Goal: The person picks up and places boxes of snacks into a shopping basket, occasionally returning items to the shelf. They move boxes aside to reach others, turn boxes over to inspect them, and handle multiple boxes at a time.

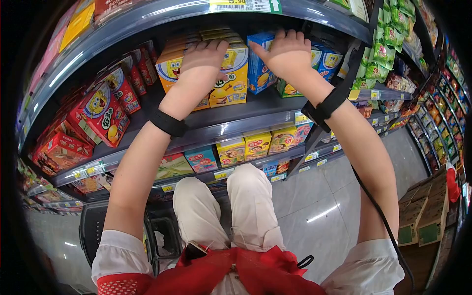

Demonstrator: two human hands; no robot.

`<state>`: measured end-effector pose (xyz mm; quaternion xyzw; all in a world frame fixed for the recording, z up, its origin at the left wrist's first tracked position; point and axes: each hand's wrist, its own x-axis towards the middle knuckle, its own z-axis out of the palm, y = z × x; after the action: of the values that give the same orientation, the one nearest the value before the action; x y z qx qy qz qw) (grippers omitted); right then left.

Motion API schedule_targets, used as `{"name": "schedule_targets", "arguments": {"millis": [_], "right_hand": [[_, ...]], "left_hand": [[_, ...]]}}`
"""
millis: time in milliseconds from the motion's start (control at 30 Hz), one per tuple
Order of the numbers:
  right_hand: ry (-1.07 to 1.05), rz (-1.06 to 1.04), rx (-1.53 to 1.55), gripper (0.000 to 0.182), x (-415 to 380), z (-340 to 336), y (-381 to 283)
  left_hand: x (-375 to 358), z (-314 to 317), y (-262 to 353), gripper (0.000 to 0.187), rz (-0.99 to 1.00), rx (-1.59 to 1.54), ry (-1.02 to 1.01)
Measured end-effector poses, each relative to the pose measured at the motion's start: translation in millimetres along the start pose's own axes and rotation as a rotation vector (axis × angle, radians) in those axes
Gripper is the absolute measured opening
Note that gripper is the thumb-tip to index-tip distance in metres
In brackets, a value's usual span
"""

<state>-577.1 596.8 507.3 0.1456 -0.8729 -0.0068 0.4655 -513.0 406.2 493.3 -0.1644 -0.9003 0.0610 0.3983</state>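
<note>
My left hand [204,61] lies over the front of yellow cartoon-printed snack boxes [233,83] on the middle shelf. Its fingers stretch across their top edge, and the thumb touches the front. To the right, my right hand [290,53] reaches in above a blue box [259,73] of the same print. Its thumb is spread toward that box's upper corner, with the fingers pointing deeper into the shelf. Partly under this hand stands a green box [287,90], with another blue box [329,63] beside it. Black bands circle both wrists.
Red boxes [101,115] stand at the left of the shelf, some turned at an angle. Yellow boxes [257,146] fill part of the lower shelf. The upper shelf edge [196,14] overhangs my hands. Green packets [383,49] hang at right. A black basket [164,236] sits beside my knees.
</note>
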Motion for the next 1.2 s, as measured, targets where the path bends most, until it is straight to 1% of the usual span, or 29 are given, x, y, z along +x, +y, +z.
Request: {"name": "schedule_targets", "arguments": {"millis": [100,133,233,333,533,633,733,833,900,1033,1100,1200], "right_hand": [[0.076,-0.186,-0.190,0.080,-8.0,13.8,4.8],[0.000,-0.236,-0.238,0.078,-11.2,8.2,5.7],[0.096,-0.406,0.024,0.074,-14.5,12.3,14.9],[0.003,-0.593,0.055,0.065,-10.6,1.7,18.5],[-0.095,-0.452,-0.075,0.041,1.2,22.4,-2.4],[-0.164,-0.370,-0.104,0.061,7.8,31.9,-10.6],[-0.126,-0.357,-0.140,0.056,7.4,41.1,-12.4],[-0.037,-0.341,-0.146,0.051,5.6,49.1,-15.0],[-0.030,-0.351,-0.101,0.045,7.1,52.7,-14.9],[0.041,-0.357,-0.057,0.030,15.8,68.5,-16.0],[0.053,-0.345,-0.060,0.026,18.2,77.1,-17.4],[0.065,-0.364,-0.050,0.024,24.6,84.4,-19.4]], "left_hand": [[-1.5,4.7,-1.3,0.064,0.039,0.037,0.071],[-1.6,4.7,-1.4,0.064,0.035,0.038,0.069],[-2.2,5.6,-1.7,0.065,0.030,0.044,0.076],[-1.8,9.2,-2.3,0.065,0.036,0.047,0.102],[-3.3,8.0,-1.6,0.064,0.037,0.032,0.099],[-3.7,7.4,-1.0,0.064,0.043,0.037,0.109],[-3.5,6.1,0.1,0.064,0.039,0.050,0.105],[-3.7,6.9,0.0,0.065,0.040,0.039,0.100],[-3.6,5.6,-0.6,0.068,0.044,0.008,0.084],[-4.0,5.6,-0.1,0.067,0.043,-0.006,0.083],[-4.6,5.1,0.3,0.067,0.039,0.000,0.071],[-4.3,4.0,2.3,0.068,0.012,0.003,0.051]]}}
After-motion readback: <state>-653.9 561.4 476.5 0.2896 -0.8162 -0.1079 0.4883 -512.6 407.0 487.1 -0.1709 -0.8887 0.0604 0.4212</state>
